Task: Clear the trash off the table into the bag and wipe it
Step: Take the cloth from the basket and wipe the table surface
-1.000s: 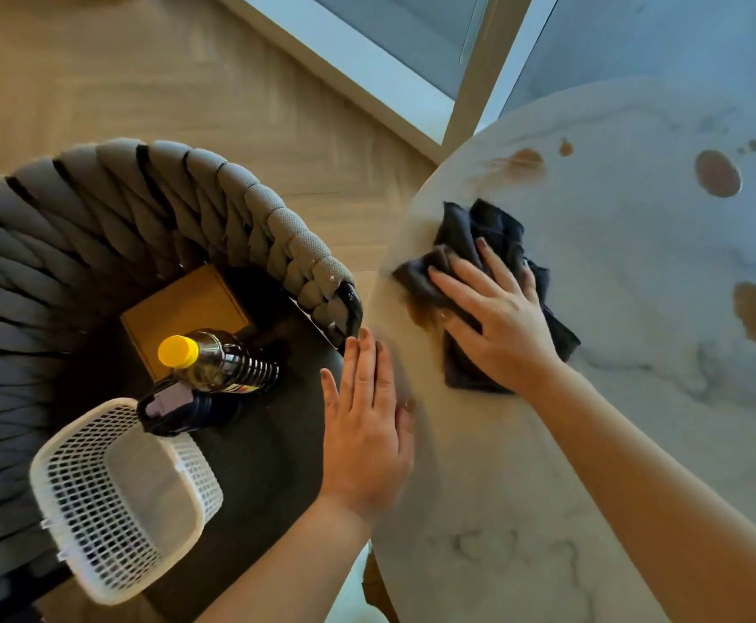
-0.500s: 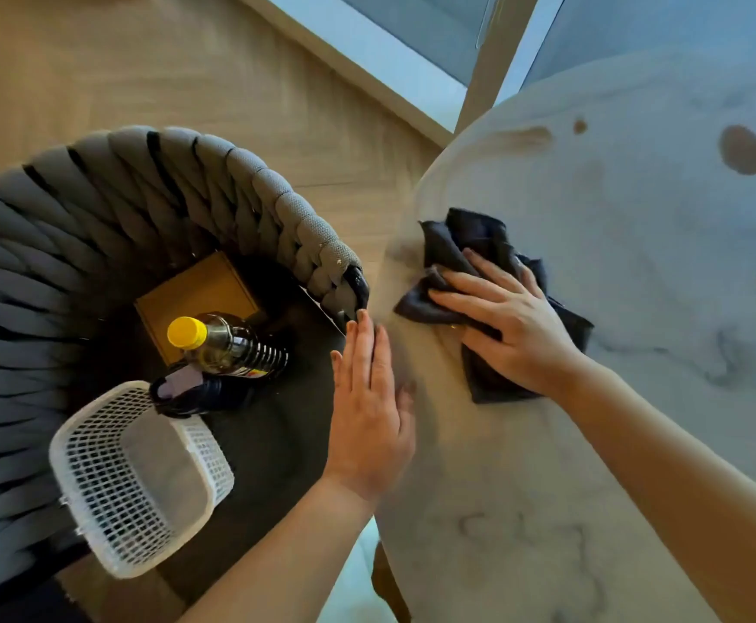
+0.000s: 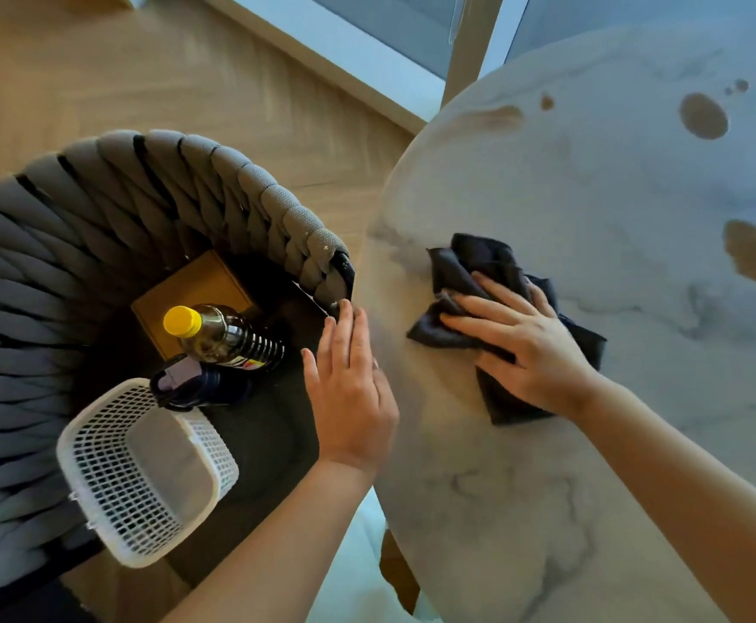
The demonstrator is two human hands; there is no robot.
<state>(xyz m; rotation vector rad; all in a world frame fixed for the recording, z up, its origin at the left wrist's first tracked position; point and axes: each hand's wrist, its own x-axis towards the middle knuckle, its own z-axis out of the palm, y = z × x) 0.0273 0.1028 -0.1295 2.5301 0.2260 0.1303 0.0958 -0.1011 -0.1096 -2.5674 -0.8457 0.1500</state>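
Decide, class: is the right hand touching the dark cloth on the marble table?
Touching. The head view shows the right hand lying with fingers spread flat on the dark cloth, pressing it onto the table; no gap shows between them.

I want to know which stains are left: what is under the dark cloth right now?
Only bare marble table shows around the dark cloth, which the right hand presses flat. Whatever lies beneath it is covered. Brown stains remain farther off.
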